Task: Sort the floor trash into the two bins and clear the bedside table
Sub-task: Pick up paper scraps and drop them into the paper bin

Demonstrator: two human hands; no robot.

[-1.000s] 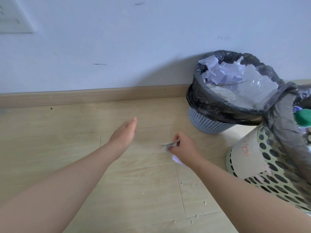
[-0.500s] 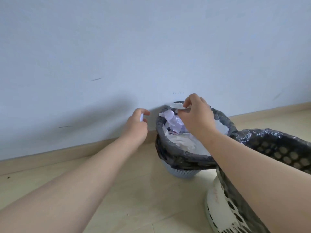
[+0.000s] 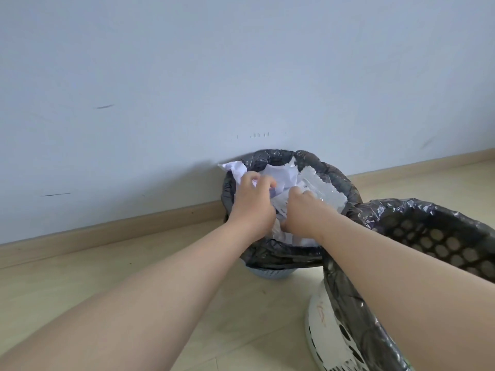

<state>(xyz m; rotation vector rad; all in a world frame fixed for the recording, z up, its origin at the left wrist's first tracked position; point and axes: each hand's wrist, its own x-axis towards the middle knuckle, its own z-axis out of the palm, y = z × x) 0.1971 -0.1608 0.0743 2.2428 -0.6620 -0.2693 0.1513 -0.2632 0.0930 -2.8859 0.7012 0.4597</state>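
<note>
A small blue bin (image 3: pixel 265 273) lined with a black bag (image 3: pixel 278 255) stands against the wall, filled with crumpled white paper (image 3: pixel 281 174) and a clear plastic wrapper (image 3: pixel 325 190). Both my hands are down inside it. My left hand (image 3: pixel 251 202) has its fingers curled into the paper at the left side. My right hand (image 3: pixel 301 210) is beside it, fingers curled into paper scraps in the middle. One paper sheet (image 3: pixel 235 168) hangs over the bin's far left rim. What lies inside each fist is hidden.
A larger white perforated bin (image 3: pixel 321 319) with a black bag (image 3: pixel 417 212) stands at the right, touching the blue bin; my right forearm crosses its rim. Pale wooden floor (image 3: pixel 80 285) spreads to the left, with a skirting board (image 3: pixel 120 231) below the blue-grey wall.
My right hand carried a paper scrap from the floor up over the blue bin and down into it. My left hand rose from the floor and followed into the bin.
</note>
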